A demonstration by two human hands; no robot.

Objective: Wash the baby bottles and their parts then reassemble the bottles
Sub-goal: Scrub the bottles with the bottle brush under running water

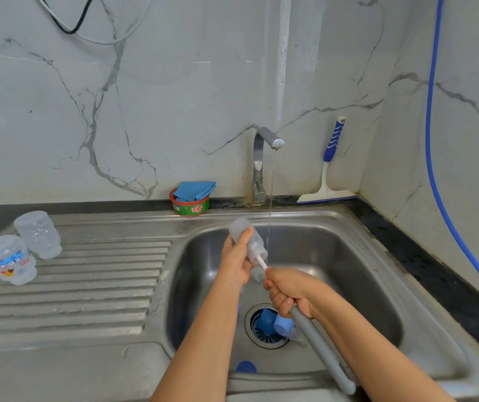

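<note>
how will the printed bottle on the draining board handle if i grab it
Probably light: the printed bottle looks empty, clear plastic. Likely slippery, since the draining board shows water drops. It seems upended on ridges, so a nudge might tip it.

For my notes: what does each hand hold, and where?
The left hand grips the clear bottle around its body; the right hand grips the brush by its grey handle.

Your steel surface carries a clear bottle and a printed bottle at nine o'clock, a soap tub at twelve.
</note>
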